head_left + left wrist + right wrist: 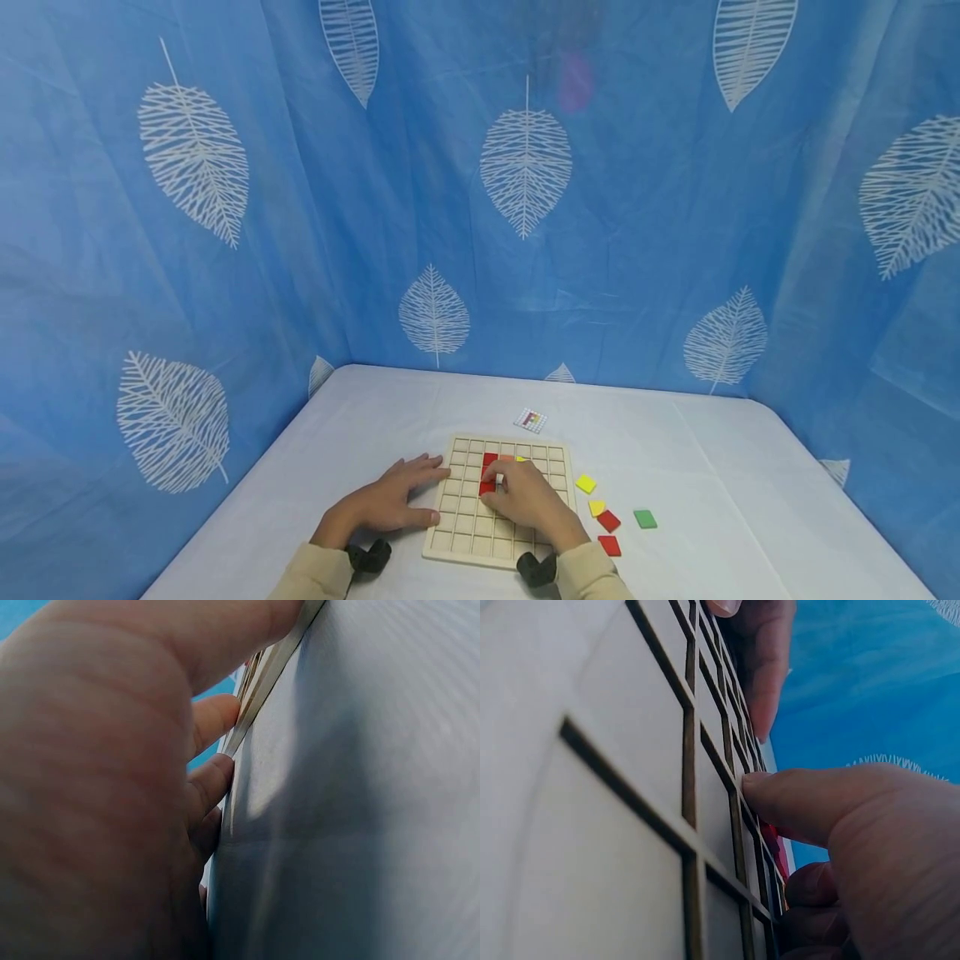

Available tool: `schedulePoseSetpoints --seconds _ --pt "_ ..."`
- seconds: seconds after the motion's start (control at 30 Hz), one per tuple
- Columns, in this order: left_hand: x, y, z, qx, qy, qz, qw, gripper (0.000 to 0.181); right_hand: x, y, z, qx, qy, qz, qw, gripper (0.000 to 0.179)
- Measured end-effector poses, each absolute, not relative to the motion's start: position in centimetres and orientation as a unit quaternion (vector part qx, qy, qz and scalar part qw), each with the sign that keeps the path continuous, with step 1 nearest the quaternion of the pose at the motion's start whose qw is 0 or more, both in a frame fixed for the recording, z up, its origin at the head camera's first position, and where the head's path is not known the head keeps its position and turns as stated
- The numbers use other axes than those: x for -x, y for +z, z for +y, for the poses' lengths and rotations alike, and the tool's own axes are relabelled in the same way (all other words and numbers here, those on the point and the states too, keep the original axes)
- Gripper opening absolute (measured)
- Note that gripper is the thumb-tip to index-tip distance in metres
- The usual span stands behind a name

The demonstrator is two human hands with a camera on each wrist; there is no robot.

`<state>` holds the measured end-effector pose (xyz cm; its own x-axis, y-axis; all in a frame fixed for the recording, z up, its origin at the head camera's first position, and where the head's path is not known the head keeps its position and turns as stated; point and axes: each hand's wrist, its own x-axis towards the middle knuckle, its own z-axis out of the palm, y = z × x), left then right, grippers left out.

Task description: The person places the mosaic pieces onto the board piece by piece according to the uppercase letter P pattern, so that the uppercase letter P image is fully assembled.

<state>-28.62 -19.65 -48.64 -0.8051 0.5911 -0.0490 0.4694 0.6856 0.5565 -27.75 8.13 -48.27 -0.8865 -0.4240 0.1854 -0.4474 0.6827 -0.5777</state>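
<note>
A wooden grid board lies flat on the white table. My left hand is spread at its left side, with the thumb and fingertips touching the edge; in the left wrist view the fingers reach along that edge. My right hand is over the middle of the board. Its thumb and index finger pinch a red square tile at a grid cell. Just above is another red tile, with an orange tile and a yellow tile partly behind the right hand.
Right of the board lie loose tiles: yellow tiles, red tiles and a green tile. Behind the board is a small card with a coloured grid pattern. Blue leaf-printed cloth surrounds the table.
</note>
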Motion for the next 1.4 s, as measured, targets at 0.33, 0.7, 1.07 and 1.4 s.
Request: schedulePoseSetpoints --seconds 0.33,0.7,1.07,1.4 --pt "28.5 -48.6 -19.8 -0.298 0.274 0.908 0.112 0.074 27.7 -48.4 8.3 -0.226 0.353 -0.908 0.009 0.015" --pt "28.5 -48.4 -19.7 -0.293 0.263 0.912 0.116 0.076 27.9 -48.3 8.4 -0.225 0.374 -0.900 0.003 0.017" --pt "29.0 -48.3 -19.4 -0.281 0.254 0.918 0.116 0.077 27.8 -46.5 9.1 -0.219 0.392 -0.893 0.008 0.017" --pt "28.4 -48.2 -19.4 -0.283 0.268 0.913 0.120 0.076 27.3 -43.6 11.4 -0.220 0.395 -0.891 0.039 0.023"
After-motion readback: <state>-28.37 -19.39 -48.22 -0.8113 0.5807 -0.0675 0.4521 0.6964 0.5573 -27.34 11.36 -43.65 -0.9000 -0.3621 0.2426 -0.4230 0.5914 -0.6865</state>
